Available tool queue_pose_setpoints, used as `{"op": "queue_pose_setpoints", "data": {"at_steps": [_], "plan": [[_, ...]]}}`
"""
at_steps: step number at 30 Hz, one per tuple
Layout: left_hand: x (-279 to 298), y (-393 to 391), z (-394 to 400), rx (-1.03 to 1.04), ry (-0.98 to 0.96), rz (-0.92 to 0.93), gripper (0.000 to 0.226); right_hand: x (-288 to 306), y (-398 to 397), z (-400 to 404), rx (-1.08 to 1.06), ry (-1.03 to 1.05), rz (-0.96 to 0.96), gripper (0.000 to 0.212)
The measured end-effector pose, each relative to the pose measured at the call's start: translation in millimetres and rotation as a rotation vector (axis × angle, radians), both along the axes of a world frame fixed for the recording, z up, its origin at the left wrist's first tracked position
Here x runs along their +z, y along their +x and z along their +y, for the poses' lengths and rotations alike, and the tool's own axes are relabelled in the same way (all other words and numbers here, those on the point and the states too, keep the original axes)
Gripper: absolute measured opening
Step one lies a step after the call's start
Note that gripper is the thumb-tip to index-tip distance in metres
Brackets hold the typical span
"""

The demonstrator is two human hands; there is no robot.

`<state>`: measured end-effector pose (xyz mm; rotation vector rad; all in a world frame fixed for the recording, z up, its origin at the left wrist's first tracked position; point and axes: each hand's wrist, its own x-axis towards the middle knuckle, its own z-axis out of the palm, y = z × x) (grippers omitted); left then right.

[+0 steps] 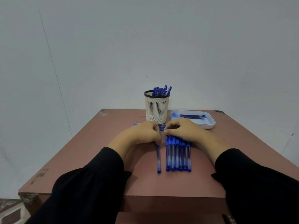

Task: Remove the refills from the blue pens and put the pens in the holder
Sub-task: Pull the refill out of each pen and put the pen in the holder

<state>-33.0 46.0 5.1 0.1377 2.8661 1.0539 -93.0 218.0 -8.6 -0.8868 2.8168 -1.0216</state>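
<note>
My left hand (pixel 142 133) and my right hand (pixel 182 129) meet at the table's middle, both gripping one blue pen (pixel 161 127) held crosswise between them; its far end pokes out left of my left hand. A row of several blue pens (pixel 178 155) lies lengthwise under my right wrist. One single blue pen (pixel 158 157) lies apart just left of that row. The cream slotted holder (pixel 156 109) with a black rim stands behind my hands and has several blue pens in it. Several dark refills (pixel 192 116) lie in a white tray (pixel 210 125) at the back right.
The reddish-brown table (pixel 97 159) is small, with worn corners, and stands against a plain pale wall. Its front edge is close to my body. My black sleeves cover both forearms. Patterned floor shows at the lower left.
</note>
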Motion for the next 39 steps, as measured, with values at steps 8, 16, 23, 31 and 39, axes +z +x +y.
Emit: {"op": "queue_pose_setpoints", "data": {"at_steps": [8,16,23,31,39], "plan": [[-1,-1,-2,0.010,-0.134,0.030,0.036,3,4,3,-0.021,-0.072,-0.017,0.009],[3,-1,-5,0.046,-0.079,0.177,0.008,6,6,4,-0.056,-0.226,-0.006,0.011],[0,-3,-3,-0.004,-0.003,0.319,0.016,12,13,5,-0.015,-0.371,-0.031,0.017],[-5,-2,1,-0.007,-0.163,0.488,0.024,20,15,11,0.032,-0.382,0.009,0.014],[-3,-3,-1,-0.004,-0.266,0.582,0.026,27,16,20,0.024,-0.425,0.005,0.011]]}}
